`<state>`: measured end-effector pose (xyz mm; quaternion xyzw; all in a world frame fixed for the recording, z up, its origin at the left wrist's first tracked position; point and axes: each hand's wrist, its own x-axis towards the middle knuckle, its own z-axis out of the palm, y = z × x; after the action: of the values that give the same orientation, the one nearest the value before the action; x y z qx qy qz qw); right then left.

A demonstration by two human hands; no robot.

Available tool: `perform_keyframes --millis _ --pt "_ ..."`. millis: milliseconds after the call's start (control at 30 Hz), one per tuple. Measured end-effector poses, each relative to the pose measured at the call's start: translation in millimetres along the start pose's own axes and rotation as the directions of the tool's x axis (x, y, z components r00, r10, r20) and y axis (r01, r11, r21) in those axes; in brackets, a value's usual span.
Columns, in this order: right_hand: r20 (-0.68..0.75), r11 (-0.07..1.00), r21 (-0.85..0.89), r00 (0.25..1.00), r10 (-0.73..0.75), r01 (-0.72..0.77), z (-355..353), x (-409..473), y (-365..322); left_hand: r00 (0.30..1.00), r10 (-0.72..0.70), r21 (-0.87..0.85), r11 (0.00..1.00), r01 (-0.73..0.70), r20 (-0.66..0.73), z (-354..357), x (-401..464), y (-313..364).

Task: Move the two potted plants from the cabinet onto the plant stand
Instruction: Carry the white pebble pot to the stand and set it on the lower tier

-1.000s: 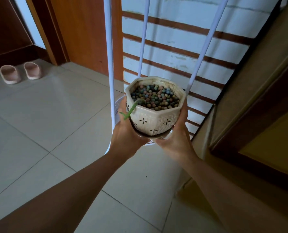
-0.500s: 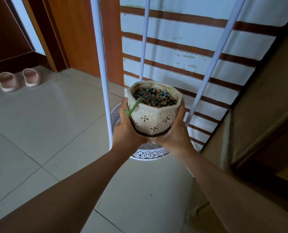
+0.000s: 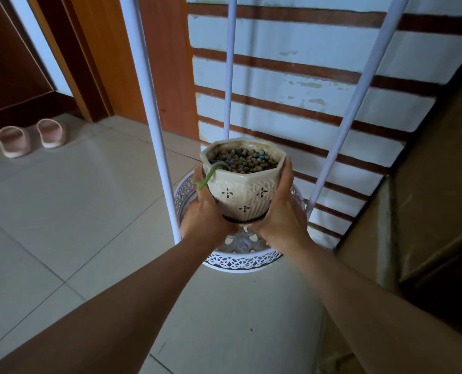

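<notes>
A cream octagonal ceramic pot (image 3: 243,188), filled with coloured pebbles and with one thin green stem drooping over its left rim, is held between both hands. My left hand (image 3: 207,211) cups its left side and base. My right hand (image 3: 281,211) cups the right side. The pot hangs just above the round white lattice tray (image 3: 240,261) of the plant stand, between the stand's white legs (image 3: 154,125). I cannot tell whether the pot's base touches the tray. Only this one pot is in view.
A white wall with brown stripes (image 3: 305,85) stands right behind the stand. A brown cabinet (image 3: 435,184) rises at the right. A wooden door frame (image 3: 95,63) and a pair of pink slippers (image 3: 32,137) are at the left on the tiled floor (image 3: 62,211).
Both hands have lowered the pot towards the stand's lower tray, and more of the tray's lattice rim now shows beneath the hands.
</notes>
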<state>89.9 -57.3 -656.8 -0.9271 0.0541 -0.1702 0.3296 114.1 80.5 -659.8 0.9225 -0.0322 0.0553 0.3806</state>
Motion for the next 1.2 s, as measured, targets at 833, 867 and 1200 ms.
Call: perform_keyframes --millis 833,867,1200 --pt "0.002 0.998 -0.069 1.000 0.000 0.000 0 -10 3 0.989 -0.131 0.176 0.978 0.117 0.073 -2 1 5" --pt "-0.003 0.998 -0.067 1.000 0.002 -0.002 1 -10 3 0.988 -0.140 0.194 0.973 0.125 0.063 -2 0 6" --pt "-0.036 0.999 -0.035 0.999 -0.011 0.009 2 -14 -1 0.988 -0.152 0.398 0.904 0.154 -0.035 6 -14 13"
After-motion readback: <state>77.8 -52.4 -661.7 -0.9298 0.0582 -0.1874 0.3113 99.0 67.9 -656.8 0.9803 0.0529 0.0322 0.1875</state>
